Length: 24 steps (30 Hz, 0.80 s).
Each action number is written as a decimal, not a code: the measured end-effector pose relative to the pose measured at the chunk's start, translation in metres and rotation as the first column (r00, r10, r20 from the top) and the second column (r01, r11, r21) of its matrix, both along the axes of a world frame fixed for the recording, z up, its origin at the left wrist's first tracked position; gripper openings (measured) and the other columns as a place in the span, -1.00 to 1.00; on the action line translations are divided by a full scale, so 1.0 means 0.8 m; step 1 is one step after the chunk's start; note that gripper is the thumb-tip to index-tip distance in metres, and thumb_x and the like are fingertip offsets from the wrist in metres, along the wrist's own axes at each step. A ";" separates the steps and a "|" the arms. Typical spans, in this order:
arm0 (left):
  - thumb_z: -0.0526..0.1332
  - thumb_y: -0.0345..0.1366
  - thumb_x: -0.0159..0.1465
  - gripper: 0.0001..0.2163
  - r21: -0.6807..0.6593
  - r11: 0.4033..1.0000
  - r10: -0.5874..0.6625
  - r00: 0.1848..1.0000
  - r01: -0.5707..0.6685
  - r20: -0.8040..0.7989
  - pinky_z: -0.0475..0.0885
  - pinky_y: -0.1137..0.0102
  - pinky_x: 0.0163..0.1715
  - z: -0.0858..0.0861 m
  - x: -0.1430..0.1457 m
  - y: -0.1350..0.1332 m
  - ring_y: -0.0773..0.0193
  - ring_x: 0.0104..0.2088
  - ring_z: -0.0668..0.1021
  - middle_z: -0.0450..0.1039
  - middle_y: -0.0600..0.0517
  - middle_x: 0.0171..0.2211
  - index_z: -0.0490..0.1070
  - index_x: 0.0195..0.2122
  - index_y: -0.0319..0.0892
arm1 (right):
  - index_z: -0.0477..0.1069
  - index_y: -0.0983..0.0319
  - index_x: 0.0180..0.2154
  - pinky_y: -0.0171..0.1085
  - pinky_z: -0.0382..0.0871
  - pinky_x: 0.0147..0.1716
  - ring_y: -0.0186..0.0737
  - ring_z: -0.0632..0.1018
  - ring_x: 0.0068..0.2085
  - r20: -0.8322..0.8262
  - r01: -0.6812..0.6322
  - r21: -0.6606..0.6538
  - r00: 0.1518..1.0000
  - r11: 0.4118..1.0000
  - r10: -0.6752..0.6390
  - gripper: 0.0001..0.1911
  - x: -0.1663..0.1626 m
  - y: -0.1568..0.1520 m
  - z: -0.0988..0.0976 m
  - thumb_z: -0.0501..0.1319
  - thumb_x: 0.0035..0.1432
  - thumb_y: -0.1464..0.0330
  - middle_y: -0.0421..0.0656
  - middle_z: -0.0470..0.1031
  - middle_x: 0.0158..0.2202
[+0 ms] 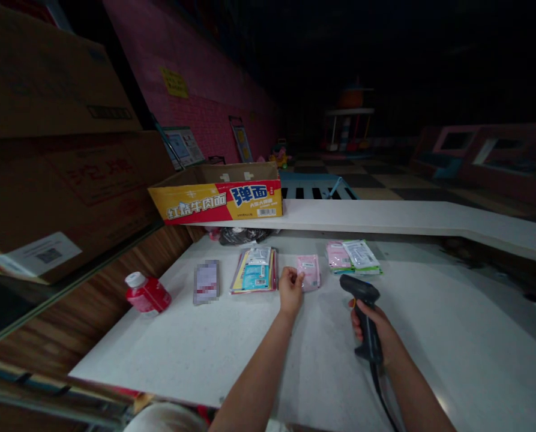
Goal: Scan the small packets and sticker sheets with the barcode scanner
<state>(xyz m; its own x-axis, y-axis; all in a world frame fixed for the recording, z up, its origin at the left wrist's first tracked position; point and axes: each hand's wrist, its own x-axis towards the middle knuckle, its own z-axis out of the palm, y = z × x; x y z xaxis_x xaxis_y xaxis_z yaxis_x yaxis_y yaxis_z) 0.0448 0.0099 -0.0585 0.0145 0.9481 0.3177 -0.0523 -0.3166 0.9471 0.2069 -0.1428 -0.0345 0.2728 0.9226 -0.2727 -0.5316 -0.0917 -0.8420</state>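
My right hand (pixel 378 327) is wrapped round the grip of a dark barcode scanner (pixel 362 312), its head pointing up and to the left and its cable running down toward me. With bent fingers, my left hand (pixel 291 291) pinches the left edge of a pink packet (pixel 310 273) that lies on the white table with a barcode label facing up. To the left of that hand rests a pile of flat packets (pixel 255 276), a blue one near the top. Behind the scanner sits another pile of pink, white and green packets (pixel 355 257).
A red bottle with a white cap (pixel 148 294) lies tilted at the left, beside a blurred phone-shaped object (pixel 206 282). An open yellow and red carton (pixel 218 198) stands on the raised white shelf (pixel 362 215). Large brown boxes (pixel 60 180) are stacked at the far left.
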 end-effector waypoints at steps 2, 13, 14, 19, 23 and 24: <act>0.29 -0.19 0.14 -0.79 0.020 1.000 0.007 1.000 -0.006 -0.019 0.21 0.49 -0.46 0.012 -0.006 -0.008 0.39 -0.50 0.34 0.26 0.15 -0.52 0.27 -0.42 -0.16 | 0.42 0.25 -0.32 -0.42 0.21 -0.77 -0.38 0.37 -0.71 -0.004 0.006 -0.008 1.000 1.000 -0.006 -0.51 0.001 0.001 -0.004 0.48 -0.16 0.06 -0.31 0.37 -0.67; 0.27 -0.17 0.07 -0.78 -0.039 0.922 0.376 0.914 -0.385 -0.153 0.25 0.47 -0.54 0.082 -0.148 0.024 0.29 -0.56 0.47 0.43 0.10 -0.56 0.31 -0.34 -0.14 | 0.43 0.24 -0.33 -0.43 0.18 -0.78 -0.39 0.35 -0.72 -0.030 -0.004 -0.006 1.000 1.000 0.004 -0.53 0.001 0.000 -0.012 0.46 -0.13 0.05 -0.31 0.35 -0.67; 0.26 -0.18 0.07 -0.79 -0.044 0.912 0.392 0.898 -0.408 -0.202 0.27 0.46 -0.53 0.082 -0.157 0.027 0.27 -0.54 0.49 0.45 0.09 -0.55 0.31 -0.34 -0.15 | 0.43 0.24 -0.33 -0.43 0.18 -0.78 -0.39 0.35 -0.72 -0.035 -0.003 -0.009 0.999 1.000 0.003 -0.53 0.001 -0.001 -0.011 0.46 -0.14 0.05 -0.31 0.35 -0.67; 0.23 -0.23 0.09 -0.83 -0.033 0.888 0.414 0.827 -0.459 -0.381 0.36 0.39 -0.44 0.077 -0.171 0.036 0.16 -0.43 0.58 0.52 0.01 -0.50 0.37 -0.33 -0.17 | 0.44 0.24 -0.33 -0.44 0.19 -0.77 -0.40 0.36 -0.70 -0.061 -0.001 -0.017 0.998 1.000 -0.001 -0.52 0.001 -0.001 -0.010 0.48 -0.16 0.06 -0.31 0.36 -0.65; 0.19 -0.24 0.14 -0.82 0.039 0.866 0.451 0.746 -0.498 -0.489 0.38 0.35 -0.38 0.076 -0.169 0.034 0.11 -0.36 0.60 0.55 -0.04 -0.43 0.42 -0.27 -0.19 | 0.44 0.23 -0.32 -0.43 0.19 -0.77 -0.40 0.36 -0.70 -0.067 -0.003 -0.011 0.998 1.000 0.002 -0.51 0.002 0.000 -0.012 0.48 -0.17 0.05 -0.31 0.35 -0.66; 0.18 -0.24 0.15 -0.82 0.060 0.861 0.459 0.720 -0.506 -0.520 0.39 0.35 -0.37 0.075 -0.169 0.033 0.10 -0.34 0.60 0.55 -0.05 -0.42 0.44 -0.26 -0.19 | 0.43 0.23 -0.32 -0.43 0.19 -0.77 -0.40 0.35 -0.70 -0.068 -0.004 -0.010 0.998 1.000 0.003 -0.51 0.003 0.000 -0.013 0.48 -0.16 0.05 -0.32 0.35 -0.66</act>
<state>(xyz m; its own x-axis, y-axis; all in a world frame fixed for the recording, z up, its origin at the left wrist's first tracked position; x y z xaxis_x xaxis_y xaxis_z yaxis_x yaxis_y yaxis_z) -0.0904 0.0360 0.0017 -0.3180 0.8925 0.3199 0.5720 -0.0884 0.8154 0.2093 -0.1425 -0.0450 0.2502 0.9207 -0.2995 -0.5870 -0.1018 -0.8032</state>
